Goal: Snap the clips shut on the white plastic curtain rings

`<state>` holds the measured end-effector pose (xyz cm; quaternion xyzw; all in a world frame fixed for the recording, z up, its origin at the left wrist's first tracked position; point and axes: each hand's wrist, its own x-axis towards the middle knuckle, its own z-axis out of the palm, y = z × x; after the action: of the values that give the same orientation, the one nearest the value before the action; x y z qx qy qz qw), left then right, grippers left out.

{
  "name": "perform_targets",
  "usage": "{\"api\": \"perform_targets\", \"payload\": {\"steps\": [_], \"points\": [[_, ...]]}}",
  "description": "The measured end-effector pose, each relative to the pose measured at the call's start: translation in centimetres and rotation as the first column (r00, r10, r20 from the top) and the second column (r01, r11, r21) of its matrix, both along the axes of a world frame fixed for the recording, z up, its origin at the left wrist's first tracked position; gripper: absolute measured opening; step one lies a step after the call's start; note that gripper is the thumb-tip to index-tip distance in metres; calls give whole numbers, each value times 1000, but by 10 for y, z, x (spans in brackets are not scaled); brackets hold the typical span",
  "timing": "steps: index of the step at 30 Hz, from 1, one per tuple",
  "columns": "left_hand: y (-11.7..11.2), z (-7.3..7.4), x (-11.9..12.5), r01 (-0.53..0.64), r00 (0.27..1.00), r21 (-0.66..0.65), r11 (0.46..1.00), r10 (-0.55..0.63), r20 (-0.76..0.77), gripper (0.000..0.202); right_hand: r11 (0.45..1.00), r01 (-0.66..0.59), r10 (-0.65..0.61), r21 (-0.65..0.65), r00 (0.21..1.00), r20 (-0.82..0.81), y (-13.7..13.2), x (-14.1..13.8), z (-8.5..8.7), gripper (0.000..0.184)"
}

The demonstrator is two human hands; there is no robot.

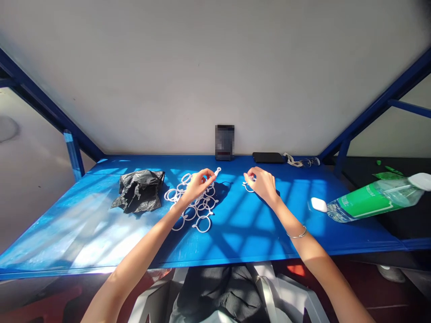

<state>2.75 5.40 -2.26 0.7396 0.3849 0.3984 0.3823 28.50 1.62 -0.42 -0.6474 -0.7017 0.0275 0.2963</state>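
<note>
A pile of several white plastic rings [197, 206] lies on the blue table [235, 233], just left of the middle. My left hand [199, 183] hovers over the pile's far edge, its fingers pinched on one small white ring piece [217, 171] lifted off the surface. My right hand [261, 183] rests on the table to the right, with the fingers closed on another white ring [248, 185]. A thin bracelet [298, 234] circles my right wrist.
A crumpled black plastic bag [138, 190] sits left of the rings. Against the back wall stand a small dark box [224, 142], a black phone [268, 157] and a pair of glasses [305, 161]. A green-labelled water bottle [370, 199] lies at the right. A blue frame post [74, 154] rises at the left.
</note>
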Motion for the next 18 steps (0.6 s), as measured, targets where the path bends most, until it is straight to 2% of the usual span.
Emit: {"api": "perform_targets", "payload": {"steps": [1, 3, 6, 9, 14, 16, 18], "points": [[-4, 2, 4, 84, 993, -98, 992, -76, 85, 34, 996, -86, 84, -13, 991, -101, 0, -4, -1, 26], [-12, 4, 11, 235, 955, -236, 943, -177, 240, 39, 961, -272, 245, -52, 923, -298, -1, -12, -5, 27], [-19, 0, 19, 377, 893, -313, 872, -253, 372, 41, 882, -461, 355, -101, 789, -501, -2, -23, -15, 34], [-22, -6, 23, 444, 871, -340, 829, -311, 381, 41, 814, -554, 355, -174, 711, -607, -4, -28, -23, 39], [-22, -11, 23, 475, 876, -393, 787, -381, 295, 43, 723, -635, 303, -272, 645, -701, -6, -31, -23, 36], [-22, -12, 22, 476, 877, -396, 786, -387, 287, 44, 682, -682, 266, -264, 567, -779, -7, -33, -23, 34], [-22, -13, 22, 504, 860, -399, 766, -404, 312, 45, 641, -730, 200, -235, 455, -868, -8, -35, -23, 34]]}}
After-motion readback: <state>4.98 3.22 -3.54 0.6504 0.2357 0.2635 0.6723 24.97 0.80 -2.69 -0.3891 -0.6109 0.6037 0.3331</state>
